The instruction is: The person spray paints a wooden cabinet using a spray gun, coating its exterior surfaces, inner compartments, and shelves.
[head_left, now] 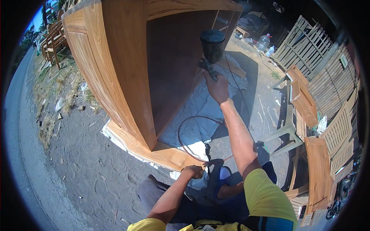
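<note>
My right hand (pixel 218 87) is closed round the handle of a spray gun (pixel 210 69) with a dark cup (pixel 212 47) on top. The gun is held up at the open side of a large wooden cabinet (pixel 127 73), whose inside is dark brown. Low down, my left hand (pixel 192 171) is closed over the end of the cabinet's light wooden base board (pixel 169 157); its fingertips are partly hidden. A thin reddish hose (pixel 179 133) loops over a white cloth (pixel 198 115) spread on the ground under the cabinet.
Wooden panels (pixel 318 169) and a pale plastic stool frame (pixel 287 133) stand to the right, near slatted wooden pieces (pixel 302 42) and a bamboo fence (pixel 331 77). Clear plastic bottles (pixel 263 42) stand farther back. Left are a paved road (pixel 19 127) and wooden chairs (pixel 54 40).
</note>
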### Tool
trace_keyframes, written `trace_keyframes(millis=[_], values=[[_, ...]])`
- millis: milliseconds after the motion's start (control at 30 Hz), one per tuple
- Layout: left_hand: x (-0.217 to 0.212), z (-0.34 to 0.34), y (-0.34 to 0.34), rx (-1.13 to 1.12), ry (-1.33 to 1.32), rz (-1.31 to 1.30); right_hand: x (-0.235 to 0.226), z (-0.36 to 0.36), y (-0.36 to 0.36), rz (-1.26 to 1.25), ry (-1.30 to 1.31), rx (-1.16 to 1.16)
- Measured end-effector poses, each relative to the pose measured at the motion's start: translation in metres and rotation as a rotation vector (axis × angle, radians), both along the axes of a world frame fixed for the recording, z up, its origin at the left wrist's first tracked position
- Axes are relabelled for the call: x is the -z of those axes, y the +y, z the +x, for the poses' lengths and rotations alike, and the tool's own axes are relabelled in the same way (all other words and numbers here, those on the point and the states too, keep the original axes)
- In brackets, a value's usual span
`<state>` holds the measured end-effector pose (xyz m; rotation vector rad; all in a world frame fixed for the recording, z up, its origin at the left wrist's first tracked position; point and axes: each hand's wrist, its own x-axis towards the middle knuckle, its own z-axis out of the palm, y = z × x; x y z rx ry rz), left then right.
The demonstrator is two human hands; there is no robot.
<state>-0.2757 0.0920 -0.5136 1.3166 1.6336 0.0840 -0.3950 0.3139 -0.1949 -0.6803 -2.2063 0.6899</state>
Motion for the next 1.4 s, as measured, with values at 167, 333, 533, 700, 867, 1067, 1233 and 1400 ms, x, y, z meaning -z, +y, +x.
trace_keyframes(millis=[167,333,533,700,867,1067,1233,1400], values=[[-0.007,0.0,-0.002,-0.017,-0.013,0.018,-0.027,-0.025,-0.005,0.099,0.137,0.04],[-0.039,0.003,-0.004,-0.054,0.008,-0.004,-0.07,-0.048,-0.011,0.075,0.336,-0.012],[-0.06,0.008,-0.013,-0.04,0.03,-0.109,-0.065,-0.087,-0.015,0.094,0.51,0.057],[-0.074,0.017,-0.025,-0.116,0.058,0.003,-0.033,-0.115,0.002,0.084,0.552,0.05],[-0.074,0.019,-0.036,-0.122,0.064,-0.058,0.007,-0.114,-0.006,0.043,0.413,0.037],[-0.119,0.04,-0.061,-0.19,0.147,0.003,0.038,-0.096,-0.018,0.012,0.49,-0.042],[-0.101,0.08,-0.079,-0.274,0.124,-0.072,0.016,-0.11,-0.021,-0.182,0.625,-0.137],[-0.056,0.116,-0.1,-0.353,0.284,-0.022,-0.01,-0.134,-0.005,-0.19,0.836,-0.187]])
